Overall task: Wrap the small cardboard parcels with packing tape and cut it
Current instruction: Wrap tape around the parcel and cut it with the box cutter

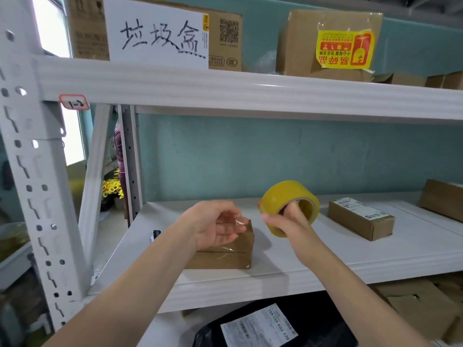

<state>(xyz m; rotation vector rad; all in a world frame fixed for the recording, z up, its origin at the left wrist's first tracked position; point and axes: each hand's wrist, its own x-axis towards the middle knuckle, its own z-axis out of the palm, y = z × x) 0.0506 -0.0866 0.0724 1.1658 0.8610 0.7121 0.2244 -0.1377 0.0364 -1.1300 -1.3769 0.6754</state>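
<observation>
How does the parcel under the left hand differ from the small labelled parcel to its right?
The near parcel shows glossy tape; the labelled parcel looks matte. The labelled parcel bears a white label on top; the near parcel shows none. The left hand is over the near parcel; nothing touches the labelled parcel. Both are brown cardboard on the white shelf.

A white sheet (160,36) on a cardboard box (225,50) above the shelf beam (250,96) bears handwritten "垃圾盒". Beside it, that box shows a QR code (228,30) and a CCC mark (231,62). Farther right above the beam, an upside-down yellow sticker (344,50) reads "易碎品". A red-edged tag (74,102) at the beam's left end says "1-2". Far below the beam, a black bag's label (259,326) reads "159-159 K02-170". The print on the small parcel (360,219) is too small to read.
</observation>
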